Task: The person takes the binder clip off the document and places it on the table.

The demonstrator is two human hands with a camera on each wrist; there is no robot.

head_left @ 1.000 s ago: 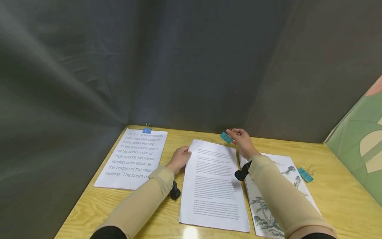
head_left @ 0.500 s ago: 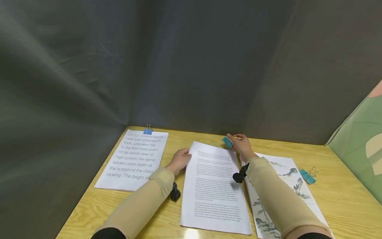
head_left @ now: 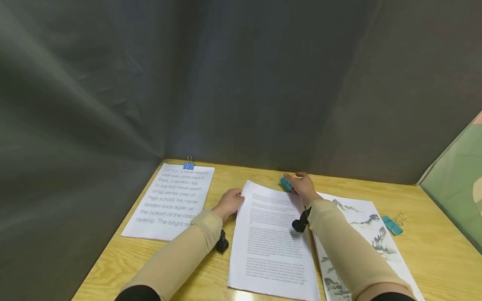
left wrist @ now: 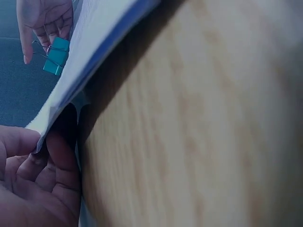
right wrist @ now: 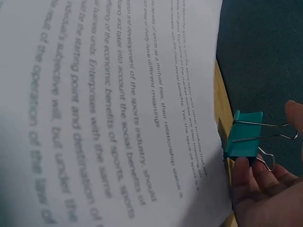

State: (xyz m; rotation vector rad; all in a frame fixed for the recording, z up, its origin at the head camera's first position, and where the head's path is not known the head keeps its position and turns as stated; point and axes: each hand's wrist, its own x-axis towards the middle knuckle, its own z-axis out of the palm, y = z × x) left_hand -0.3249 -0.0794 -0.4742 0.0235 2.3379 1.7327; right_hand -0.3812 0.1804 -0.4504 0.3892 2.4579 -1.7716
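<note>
A stack of printed sheets lies in the middle of the table in the head view. My left hand pinches its upper left edge; in the left wrist view, thumb and fingers bend the corner up off the wood. My right hand holds a teal binder clip just beyond the stack's top edge, near its right corner. In the right wrist view, the fingers are on the clip's lower end, and its wire handles point away from the paper. Whether the clip touches the sheets, I cannot tell.
To the left lies a large-print sheet with a blue binder clip at its top. Under my right forearm is a stack with a landscape painting. Another teal binder clip lies to its right. A dark curtain hangs behind.
My right hand has come down slightly with the teal binder clip, closer to the printed stack's top edge, and the clip has turned a little. The left hand keeps its grip on the stack.
</note>
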